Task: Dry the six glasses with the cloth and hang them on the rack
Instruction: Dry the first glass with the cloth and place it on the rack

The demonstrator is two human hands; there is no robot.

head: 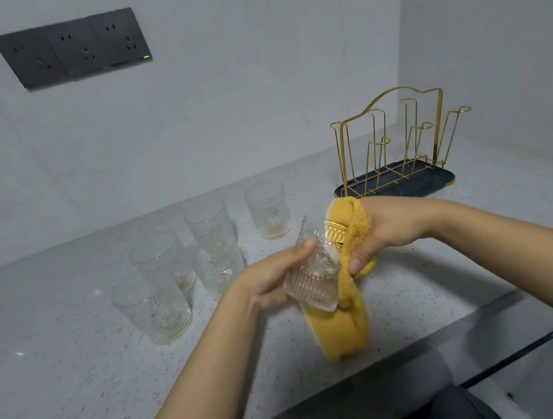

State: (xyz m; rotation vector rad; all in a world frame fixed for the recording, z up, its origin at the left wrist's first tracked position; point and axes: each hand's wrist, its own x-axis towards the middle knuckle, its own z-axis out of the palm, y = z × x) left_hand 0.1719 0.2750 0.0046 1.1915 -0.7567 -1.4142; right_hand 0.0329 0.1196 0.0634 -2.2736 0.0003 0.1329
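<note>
My left hand (269, 279) grips a ribbed clear glass (314, 277), tilted with its base toward me, above the counter. My right hand (384, 228) holds a yellow cloth (343, 325) bunched at the glass's mouth, part of it pushed inside; the rest hangs down. Several more clear glasses stand upright on the counter to the left, the farthest one (268, 210) alone, the nearest (154, 309) at front left. The gold wire rack (394, 140) on its dark tray stands at the back right with nothing on its prongs.
The speckled grey counter (81, 386) meets a white wall at the back and another on the right. A dark socket panel (74, 48) is on the back wall. The counter's front edge (421, 341) runs diagonally at lower right, with a dark object below it.
</note>
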